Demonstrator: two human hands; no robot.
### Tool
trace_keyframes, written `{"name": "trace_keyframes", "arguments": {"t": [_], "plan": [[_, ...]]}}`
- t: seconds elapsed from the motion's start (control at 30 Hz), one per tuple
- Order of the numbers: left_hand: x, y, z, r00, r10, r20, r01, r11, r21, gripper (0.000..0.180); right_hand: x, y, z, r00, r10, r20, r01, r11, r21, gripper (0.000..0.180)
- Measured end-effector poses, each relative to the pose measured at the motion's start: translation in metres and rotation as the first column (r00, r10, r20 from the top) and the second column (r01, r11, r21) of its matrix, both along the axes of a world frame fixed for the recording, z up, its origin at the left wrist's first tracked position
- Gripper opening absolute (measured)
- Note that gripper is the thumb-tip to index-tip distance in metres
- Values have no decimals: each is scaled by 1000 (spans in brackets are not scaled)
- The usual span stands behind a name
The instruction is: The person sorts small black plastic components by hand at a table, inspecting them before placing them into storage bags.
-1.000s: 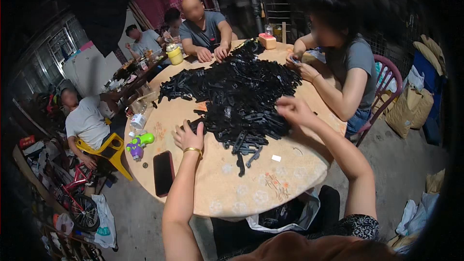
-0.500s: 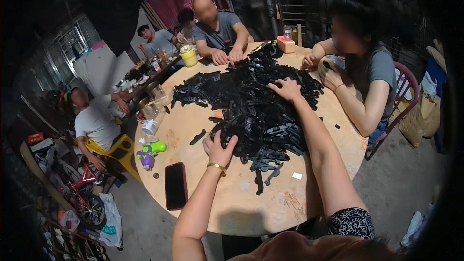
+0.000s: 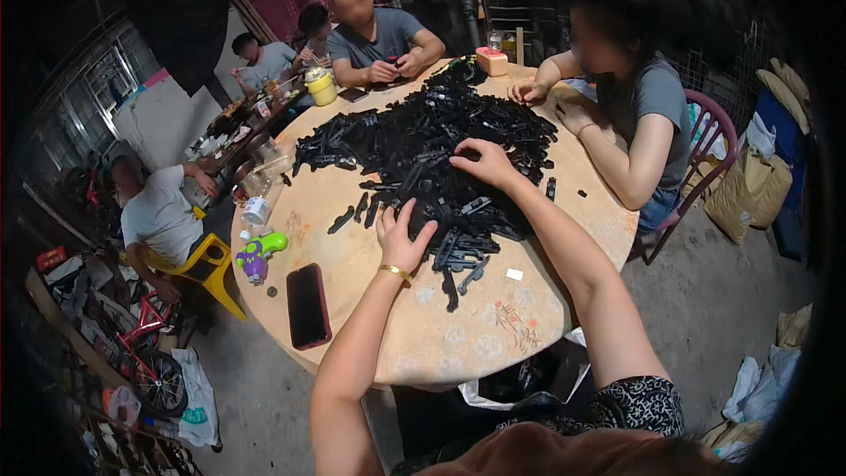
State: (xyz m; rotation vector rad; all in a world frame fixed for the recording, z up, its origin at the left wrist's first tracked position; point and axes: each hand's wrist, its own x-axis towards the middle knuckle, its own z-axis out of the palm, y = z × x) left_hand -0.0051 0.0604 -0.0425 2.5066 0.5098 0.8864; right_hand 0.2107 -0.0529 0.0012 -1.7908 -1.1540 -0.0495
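Observation:
A large heap of slim black plastic parts (image 3: 414,137) spreads over a round table (image 3: 352,326). At the heap's near-left edge, my left hand (image 3: 405,240) rests with fingers apart, touching the parts. My right hand (image 3: 486,164) lies over the middle right of the heap, its fingers curved and thumb apart; no part shows in its grasp. Between and below my hands, several greyish-black parts (image 3: 463,251) jut toward me. A few loose pieces (image 3: 342,219) lie just left of my left hand.
On the table's left are a phone (image 3: 308,307), a green and purple toy (image 3: 260,254) and a clear bottle (image 3: 256,210). A yellow container (image 3: 321,86) and an orange box (image 3: 492,62) stand farther back. Co-workers sit opposite and at right. A white bag (image 3: 564,370) hangs below the near edge.
The view has shifted, showing the bag at the near edge. My right hand has drawn nearer with its fingers more curled. The heap's near part looks more spread. The person opposite has raised their hands.

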Motion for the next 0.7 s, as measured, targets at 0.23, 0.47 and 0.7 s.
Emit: {"name": "trace_keyframes", "arguments": {"t": [0.23, 0.47, 0.7], "plan": [[-3, -4, 2, 999, -49, 11, 47, 991, 124, 48, -58, -28, -8, 935, -62, 350, 37, 996, 77, 41], [2, -17, 34, 989, 94, -113, -63, 966, 251, 45, -90, -55, -12, 969, 14, 245, -8, 1000, -27, 49], [34, -34, 57, 837, 390, -384, -401, 914, 55, 63, -84, -59, -17, 964, -198, 179, 147, 954, 261, 17]]}}
